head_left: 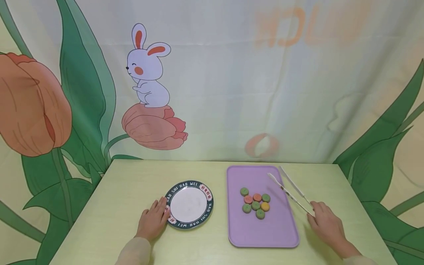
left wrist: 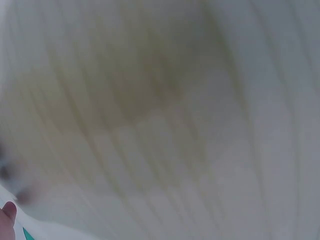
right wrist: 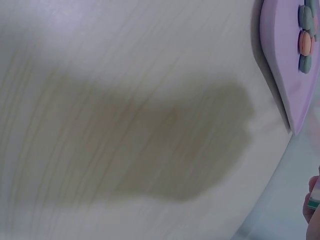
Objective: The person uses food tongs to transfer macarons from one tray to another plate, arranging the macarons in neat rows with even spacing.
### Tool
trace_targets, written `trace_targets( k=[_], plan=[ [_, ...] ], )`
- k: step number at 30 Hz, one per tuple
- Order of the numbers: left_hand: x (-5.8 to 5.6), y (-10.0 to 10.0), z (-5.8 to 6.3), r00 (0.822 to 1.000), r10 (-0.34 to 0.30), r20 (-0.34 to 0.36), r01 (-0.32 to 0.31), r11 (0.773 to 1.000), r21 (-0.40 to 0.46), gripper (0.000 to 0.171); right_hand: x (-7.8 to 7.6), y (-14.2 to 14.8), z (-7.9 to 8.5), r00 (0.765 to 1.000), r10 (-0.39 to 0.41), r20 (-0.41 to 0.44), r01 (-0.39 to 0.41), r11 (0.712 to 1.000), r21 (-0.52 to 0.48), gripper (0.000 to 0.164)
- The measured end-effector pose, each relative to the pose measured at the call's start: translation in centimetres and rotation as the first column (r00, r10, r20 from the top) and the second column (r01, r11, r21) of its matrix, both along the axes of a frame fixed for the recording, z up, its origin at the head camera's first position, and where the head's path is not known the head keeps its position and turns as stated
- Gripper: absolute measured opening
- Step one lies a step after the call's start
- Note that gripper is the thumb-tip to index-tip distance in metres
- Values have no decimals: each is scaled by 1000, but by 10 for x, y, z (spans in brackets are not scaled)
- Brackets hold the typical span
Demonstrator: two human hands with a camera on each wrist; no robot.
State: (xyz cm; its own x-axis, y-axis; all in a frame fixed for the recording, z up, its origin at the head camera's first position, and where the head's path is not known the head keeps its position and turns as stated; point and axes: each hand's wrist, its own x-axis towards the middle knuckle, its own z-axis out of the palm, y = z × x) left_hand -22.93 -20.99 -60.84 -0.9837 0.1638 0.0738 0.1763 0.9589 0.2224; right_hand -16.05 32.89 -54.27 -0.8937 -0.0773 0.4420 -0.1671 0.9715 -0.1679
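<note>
My left hand [head_left: 153, 220] rests at the left rim of a round plate [head_left: 210, 211] with a dark green lettered border and a white middle, its fingertips touching the rim. Only a fingertip [left wrist: 9, 210] of it shows in the left wrist view. My right hand [head_left: 326, 224] grips the near end of long pale tongs [head_left: 291, 197], whose two arms are spread, one reaching over the right side of a purple tray [head_left: 261, 235]. Several small macarons lie clustered on that tray: green macarons [head_left: 246, 208], pink macarons [head_left: 257, 197] and a yellow macaron [head_left: 265, 206].
A pale wood-grain table [head_left: 116, 191] carries everything, with the plate left of the tray. Behind its far edge hangs a curtain [head_left: 212, 92] printed with a rabbit, tulips and leaves.
</note>
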Motion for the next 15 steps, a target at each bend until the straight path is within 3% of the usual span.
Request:
trace_targets(
  k=[5, 15],
  plan=[
    [0, -1, 0, 1000, -7, -12, 7, 1000, 1, 56, -1, -2, 1, 999, -7, 46, 8, 1000, -7, 32],
    [1, 0, 0, 1000, -5, -6, 5, 1000, 4, 56, -3, -8, 5, 999, 26, 34, -26, 1000, -2, 30]
  ],
)
